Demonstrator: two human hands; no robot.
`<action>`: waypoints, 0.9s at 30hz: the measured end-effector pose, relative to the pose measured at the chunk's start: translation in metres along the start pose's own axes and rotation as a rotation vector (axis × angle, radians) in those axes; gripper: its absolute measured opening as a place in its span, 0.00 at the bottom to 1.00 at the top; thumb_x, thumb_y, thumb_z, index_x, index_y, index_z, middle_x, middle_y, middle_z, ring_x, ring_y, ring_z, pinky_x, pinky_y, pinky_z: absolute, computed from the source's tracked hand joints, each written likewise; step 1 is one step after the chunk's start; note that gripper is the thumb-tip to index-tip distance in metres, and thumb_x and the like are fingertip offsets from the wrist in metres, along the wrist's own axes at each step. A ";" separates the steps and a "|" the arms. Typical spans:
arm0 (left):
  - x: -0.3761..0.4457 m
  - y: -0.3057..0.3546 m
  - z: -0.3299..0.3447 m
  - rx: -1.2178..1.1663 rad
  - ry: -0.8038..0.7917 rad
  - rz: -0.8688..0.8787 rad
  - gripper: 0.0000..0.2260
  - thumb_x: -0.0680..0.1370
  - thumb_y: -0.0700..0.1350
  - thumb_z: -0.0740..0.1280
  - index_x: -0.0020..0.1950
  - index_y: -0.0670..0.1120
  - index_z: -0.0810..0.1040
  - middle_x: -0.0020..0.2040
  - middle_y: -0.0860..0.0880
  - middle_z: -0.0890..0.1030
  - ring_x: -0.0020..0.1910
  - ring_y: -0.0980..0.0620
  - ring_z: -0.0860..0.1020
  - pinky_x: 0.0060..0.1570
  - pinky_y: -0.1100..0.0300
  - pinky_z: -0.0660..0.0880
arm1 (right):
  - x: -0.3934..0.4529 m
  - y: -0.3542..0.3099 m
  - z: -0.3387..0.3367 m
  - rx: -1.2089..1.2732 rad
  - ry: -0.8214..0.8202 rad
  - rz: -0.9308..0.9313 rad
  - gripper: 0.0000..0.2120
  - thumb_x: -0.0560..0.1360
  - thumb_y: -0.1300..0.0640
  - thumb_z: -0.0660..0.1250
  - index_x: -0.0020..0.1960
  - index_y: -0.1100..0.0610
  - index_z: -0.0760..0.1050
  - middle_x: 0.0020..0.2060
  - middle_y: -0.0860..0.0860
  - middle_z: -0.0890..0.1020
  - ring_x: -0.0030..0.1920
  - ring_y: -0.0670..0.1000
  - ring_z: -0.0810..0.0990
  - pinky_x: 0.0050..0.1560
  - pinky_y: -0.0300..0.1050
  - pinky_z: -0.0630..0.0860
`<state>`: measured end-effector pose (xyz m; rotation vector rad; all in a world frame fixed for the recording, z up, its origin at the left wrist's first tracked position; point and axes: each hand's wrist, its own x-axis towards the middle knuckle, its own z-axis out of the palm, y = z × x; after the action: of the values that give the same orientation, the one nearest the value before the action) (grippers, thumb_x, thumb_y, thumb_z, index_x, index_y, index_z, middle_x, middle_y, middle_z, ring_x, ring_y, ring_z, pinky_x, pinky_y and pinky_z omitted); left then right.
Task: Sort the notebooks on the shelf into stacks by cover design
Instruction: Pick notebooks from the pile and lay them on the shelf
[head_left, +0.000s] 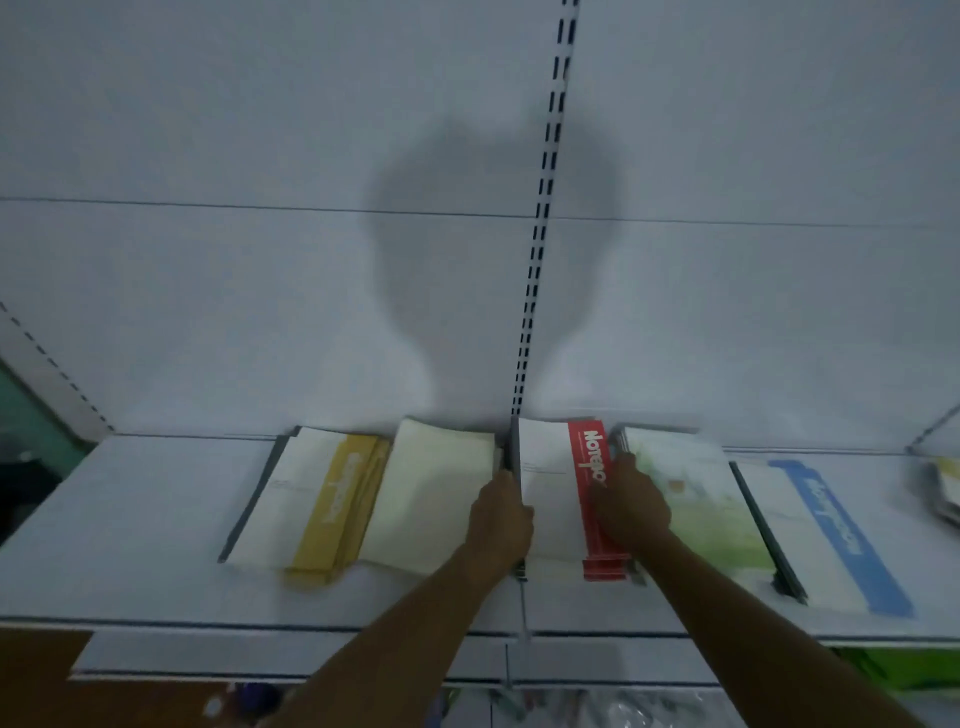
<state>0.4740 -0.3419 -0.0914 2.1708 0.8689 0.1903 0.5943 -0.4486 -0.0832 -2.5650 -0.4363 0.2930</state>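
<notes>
Several notebook stacks lie in a row on the white shelf. The middle stack is white with a red band. My left hand grips its left spine edge. My right hand rests on its right edge, over the red band, fingers curled round the side. To the left lie a pale cream stack and a yellow-banded stack. To the right lie a green-patterned stack and a blue-banded stack.
A slotted upright rail runs up the white back panel behind the red-banded stack. More notebooks show at the far right edge. A lower shelf sits below the front lip.
</notes>
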 end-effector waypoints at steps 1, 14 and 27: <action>0.001 -0.002 0.005 0.035 -0.009 0.015 0.10 0.78 0.40 0.64 0.58 0.40 0.72 0.56 0.42 0.78 0.53 0.46 0.78 0.51 0.58 0.75 | 0.001 0.001 0.005 -0.007 -0.001 0.013 0.12 0.79 0.48 0.58 0.55 0.56 0.67 0.40 0.51 0.79 0.38 0.53 0.80 0.45 0.51 0.79; 0.002 -0.002 0.017 0.264 -0.162 0.146 0.08 0.78 0.39 0.62 0.56 0.39 0.73 0.53 0.40 0.77 0.49 0.46 0.78 0.43 0.59 0.74 | -0.006 -0.012 0.015 -0.095 -0.050 0.027 0.18 0.73 0.54 0.64 0.62 0.54 0.68 0.50 0.52 0.80 0.49 0.54 0.81 0.51 0.48 0.77; -0.030 0.180 0.041 0.234 -0.161 0.521 0.14 0.79 0.50 0.60 0.62 0.47 0.73 0.59 0.46 0.77 0.58 0.46 0.76 0.54 0.55 0.72 | -0.029 0.106 -0.165 -0.007 0.308 0.136 0.13 0.79 0.49 0.57 0.54 0.56 0.74 0.49 0.54 0.82 0.53 0.57 0.79 0.45 0.42 0.68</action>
<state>0.5618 -0.4697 0.0127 2.5577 0.2294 0.1708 0.6410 -0.6203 0.0042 -2.5916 -0.1492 -0.0581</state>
